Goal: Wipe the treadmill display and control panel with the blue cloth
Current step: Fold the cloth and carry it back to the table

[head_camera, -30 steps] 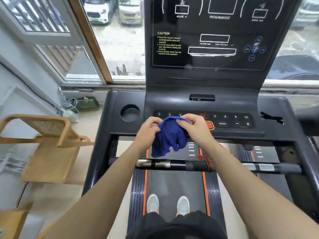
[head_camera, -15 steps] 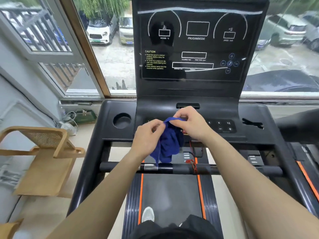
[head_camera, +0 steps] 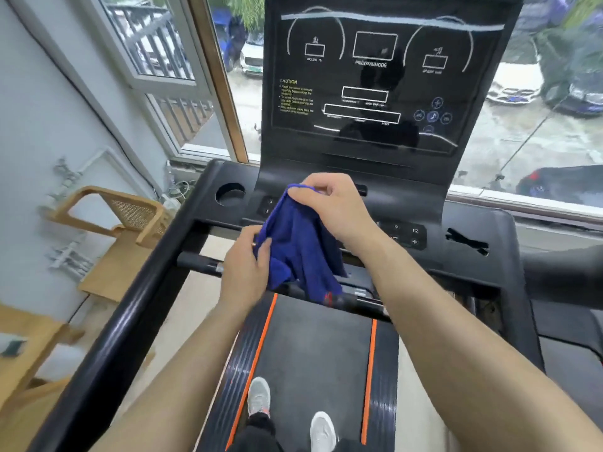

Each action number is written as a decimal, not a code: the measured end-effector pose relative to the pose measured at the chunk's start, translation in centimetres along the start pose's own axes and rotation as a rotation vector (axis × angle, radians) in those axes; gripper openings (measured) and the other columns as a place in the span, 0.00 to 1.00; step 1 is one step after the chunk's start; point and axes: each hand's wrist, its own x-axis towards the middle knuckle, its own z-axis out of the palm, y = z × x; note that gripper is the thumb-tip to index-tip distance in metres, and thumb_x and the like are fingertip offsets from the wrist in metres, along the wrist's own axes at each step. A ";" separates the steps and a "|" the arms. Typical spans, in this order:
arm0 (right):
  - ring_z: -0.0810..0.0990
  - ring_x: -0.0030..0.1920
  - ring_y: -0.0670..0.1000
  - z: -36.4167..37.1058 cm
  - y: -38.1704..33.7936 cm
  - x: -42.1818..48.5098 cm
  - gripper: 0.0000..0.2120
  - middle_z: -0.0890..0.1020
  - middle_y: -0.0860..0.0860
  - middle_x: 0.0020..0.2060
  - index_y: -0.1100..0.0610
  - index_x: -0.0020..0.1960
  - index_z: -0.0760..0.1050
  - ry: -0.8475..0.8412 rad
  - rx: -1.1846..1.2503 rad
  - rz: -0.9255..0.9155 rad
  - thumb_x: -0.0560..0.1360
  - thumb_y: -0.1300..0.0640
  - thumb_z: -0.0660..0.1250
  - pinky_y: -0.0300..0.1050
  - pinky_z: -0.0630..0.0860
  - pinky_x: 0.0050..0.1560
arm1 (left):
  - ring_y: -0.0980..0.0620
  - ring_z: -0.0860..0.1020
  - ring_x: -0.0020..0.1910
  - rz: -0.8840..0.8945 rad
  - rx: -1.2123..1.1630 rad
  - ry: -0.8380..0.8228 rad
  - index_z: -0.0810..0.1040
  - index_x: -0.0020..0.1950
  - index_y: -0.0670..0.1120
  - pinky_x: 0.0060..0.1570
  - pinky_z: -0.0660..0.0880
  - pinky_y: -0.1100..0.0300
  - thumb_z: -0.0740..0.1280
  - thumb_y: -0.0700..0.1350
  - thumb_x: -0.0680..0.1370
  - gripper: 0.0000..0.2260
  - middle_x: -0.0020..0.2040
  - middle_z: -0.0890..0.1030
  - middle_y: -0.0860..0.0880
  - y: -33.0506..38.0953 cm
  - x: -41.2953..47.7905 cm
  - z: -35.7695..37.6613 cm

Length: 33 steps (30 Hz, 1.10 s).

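A: Where's the cloth [head_camera: 300, 246]?

B: Held between both hands, above the left half of the panel [head_camera: 404, 236]. It hangs in loose blue folds, and its lower tip drops in front of the bar [head_camera: 199, 264].

A: How do the hands hold it?

B: The right hand [head_camera: 332, 210] pinches the top hem between thumb and fingers. The left hand [head_camera: 244, 272] is lower, with its fingers curled round the cloth's left edge.

A: Is the cloth touching the display [head_camera: 375, 79]?

B: No, the display stands well above it, dark and upright.

A: Can you read anything on it?

B: "CAUTION" in yellow at the left, with small lines below it too blurred to read. Under the centre box there is a caption like "PROGAM/MODE", smeared. The left box has a caption ending in "%". There are white arcs and empty outlined boxes, and a cluster of round icons at lower right.

A: And the keys?

B: Right of the hand I see "9", "12" and a "+". Left of the cloth there is a "3". The rest are hidden.

A: Anything else?

B: A round cupholder [head_camera: 230, 194] sits left of the panel. Two pale shoes [head_camera: 257, 398] stand on the orange-striped belt [head_camera: 313, 350]. A wooden chair [head_camera: 107, 223] stands at the left, and there are parked cars [head_camera: 253, 58] outside the window.
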 end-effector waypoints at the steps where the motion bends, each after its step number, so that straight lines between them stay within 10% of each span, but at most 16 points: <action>1: 0.74 0.32 0.44 0.3 -0.1 -0.3 0.13 0.77 0.45 0.29 0.52 0.33 0.78 -0.009 0.018 0.002 0.76 0.59 0.70 0.39 0.69 0.36 | 0.53 0.79 0.41 -0.034 0.004 0.011 0.74 0.52 0.54 0.39 0.73 0.56 0.65 0.43 0.80 0.06 0.43 0.80 0.57 -0.3 -0.7 -0.8; 7: 0.67 0.29 0.48 3.1 0.0 -2.2 0.21 0.69 0.47 0.26 0.51 0.26 0.71 -0.085 0.209 0.078 0.77 0.58 0.69 0.42 0.63 0.32 | 0.61 0.78 0.42 -0.271 -0.108 0.213 0.77 0.48 0.50 0.42 0.74 0.67 0.65 0.32 0.73 0.13 0.45 0.81 0.56 0.2 -4.2 -7.0; 13: 0.81 0.45 0.53 6.6 0.2 -2.3 0.11 0.85 0.51 0.44 0.51 0.47 0.86 -0.281 0.174 0.118 0.80 0.59 0.65 0.47 0.75 0.43 | 0.46 0.78 0.36 -0.496 -0.836 0.196 0.77 0.50 0.37 0.35 0.76 0.57 0.62 0.37 0.66 0.14 0.41 0.77 0.41 -0.3 -7.0 -15.6; 23: 0.80 0.31 0.45 18.9 0.5 -6.6 0.07 0.85 0.45 0.33 0.56 0.47 0.83 -0.638 -0.181 0.155 0.72 0.67 0.74 0.41 0.73 0.31 | 0.43 0.79 0.47 -0.771 -0.363 0.278 0.84 0.46 0.41 0.47 0.74 0.53 0.63 0.30 0.73 0.12 0.46 0.83 0.44 -9.9 -22.6 -27.4; 33: 0.80 0.37 0.54 36.5 2.3 -16.8 0.06 0.80 0.58 0.37 0.63 0.47 0.79 -0.920 -0.226 0.376 0.72 0.67 0.75 0.46 0.81 0.41 | 0.38 0.80 0.46 -0.923 -0.690 0.823 0.81 0.55 0.35 0.48 0.76 0.44 0.67 0.36 0.79 0.08 0.51 0.82 0.34 -14.2 -44.0 -38.9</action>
